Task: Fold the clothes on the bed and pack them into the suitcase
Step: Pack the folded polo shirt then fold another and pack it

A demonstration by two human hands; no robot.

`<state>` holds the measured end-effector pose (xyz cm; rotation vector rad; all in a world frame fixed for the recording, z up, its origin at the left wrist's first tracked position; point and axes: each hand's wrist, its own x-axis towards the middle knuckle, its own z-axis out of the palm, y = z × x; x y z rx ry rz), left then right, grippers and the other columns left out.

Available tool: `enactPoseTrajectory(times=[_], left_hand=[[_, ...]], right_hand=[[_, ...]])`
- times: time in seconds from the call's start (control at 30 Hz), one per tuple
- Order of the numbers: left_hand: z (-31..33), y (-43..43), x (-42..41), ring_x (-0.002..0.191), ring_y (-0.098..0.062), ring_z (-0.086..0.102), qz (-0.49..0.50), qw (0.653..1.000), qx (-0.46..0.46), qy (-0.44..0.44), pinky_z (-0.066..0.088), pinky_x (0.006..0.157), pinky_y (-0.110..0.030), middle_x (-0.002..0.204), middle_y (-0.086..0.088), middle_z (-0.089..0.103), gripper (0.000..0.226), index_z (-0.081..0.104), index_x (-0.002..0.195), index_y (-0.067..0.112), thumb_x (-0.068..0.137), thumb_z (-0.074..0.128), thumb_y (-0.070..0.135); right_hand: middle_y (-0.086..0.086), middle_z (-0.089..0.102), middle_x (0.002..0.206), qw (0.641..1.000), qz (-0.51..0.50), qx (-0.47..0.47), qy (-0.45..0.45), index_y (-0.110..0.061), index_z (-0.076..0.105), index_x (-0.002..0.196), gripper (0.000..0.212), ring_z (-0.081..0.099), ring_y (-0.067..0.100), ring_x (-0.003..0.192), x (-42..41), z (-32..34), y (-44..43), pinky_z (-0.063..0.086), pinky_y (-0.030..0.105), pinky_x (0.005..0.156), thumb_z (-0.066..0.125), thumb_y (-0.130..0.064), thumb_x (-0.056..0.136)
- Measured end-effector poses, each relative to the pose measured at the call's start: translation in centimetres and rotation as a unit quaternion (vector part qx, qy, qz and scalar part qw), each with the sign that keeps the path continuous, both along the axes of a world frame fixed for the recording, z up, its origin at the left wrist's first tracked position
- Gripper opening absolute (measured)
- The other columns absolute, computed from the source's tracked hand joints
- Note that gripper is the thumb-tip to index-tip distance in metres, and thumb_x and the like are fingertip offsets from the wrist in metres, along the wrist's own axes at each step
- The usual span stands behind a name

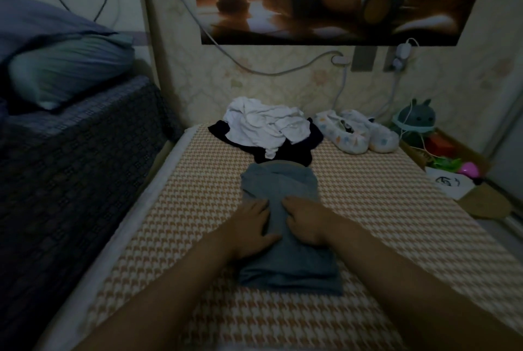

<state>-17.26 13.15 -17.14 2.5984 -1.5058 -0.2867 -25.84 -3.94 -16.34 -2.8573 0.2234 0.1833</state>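
Bed held a folded blue garment at its middle; left hand and right hand pressed on it side by side, fingers seemingly flat. White and black clothes lay beyond.

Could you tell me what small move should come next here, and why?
Probably fold the far end of the blue garment over toward the near edge: it lies as a long strip, with the left hand and right hand flat on its middle.
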Motion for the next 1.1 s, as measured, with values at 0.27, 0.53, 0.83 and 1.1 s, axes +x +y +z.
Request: enactPoseTrajectory(times=[0.27, 0.53, 0.83, 1.1], left_hand=[[-0.5, 3.8, -2.9, 0.147, -0.018, -0.017, -0.016, 0.997, 0.078, 0.004, -0.006, 0.121, -0.038, 0.16, 0.0, -0.017, 0.091, -0.014, 0.15, 0.04, 0.076, 0.013, 0.086], [0.2, 5.1, -6.8, 0.148, -0.015, -0.01, -0.047, 0.997, 0.053, 0.01, -0.001, 0.118, -0.031, 0.16, 0.004, -0.019, 0.093, -0.017, 0.151, 0.033, 0.086, 0.035, 0.075], [0.6, 5.1, -6.8, 0.135, -0.03, 0.04, -0.06, 0.997, 0.0, -0.052, 0.036, 0.109, -0.038, 0.153, -0.015, 0.033, 0.059, 0.026, 0.151, 0.012, 0.097, 0.049, 0.021], [1.3, 4.2, -4.9, 0.077, -0.025, 0.066, -0.045, 0.971, -0.229, -0.054, 0.04, 0.066, -0.017, 0.091, -0.008, 0.073, 0.023, 0.075, 0.093, 0.013, 0.076, 0.061, 0.007]], right_hand=[[0.005, -0.003, 0.161, 0.988, -0.004, -0.145, -0.045, -0.017, 0.001, 0.155, 0.073, -0.001, 0.023, 0.15, -6.3, -1.4, 1.1, -0.009, 0.034, 0.119, -0.002, -0.057, 0.094], [0.0, -0.009, 0.157, 0.991, 0.08, -0.088, -0.066, -0.009, 0.001, 0.154, 0.09, -0.006, 0.018, 0.148, -9.3, -1.8, 3.6, -0.02, 0.021, 0.111, -0.003, -0.067, 0.084], [-0.007, -0.019, 0.159, 0.995, 0.063, -0.079, 0.028, -0.022, -0.012, 0.154, 0.107, -0.016, 0.012, 0.147, -10.4, -0.1, 4.0, -0.003, 0.029, 0.12, 0.055, -0.064, 0.081], [0.003, 0.03, 0.155, 0.99, 0.039, -0.123, -0.057, -0.017, 0.028, 0.151, 0.062, 0.033, 0.02, 0.139, -9.3, -0.2, 4.1, 0.028, 0.027, 0.11, 0.053, -0.026, 0.095]])
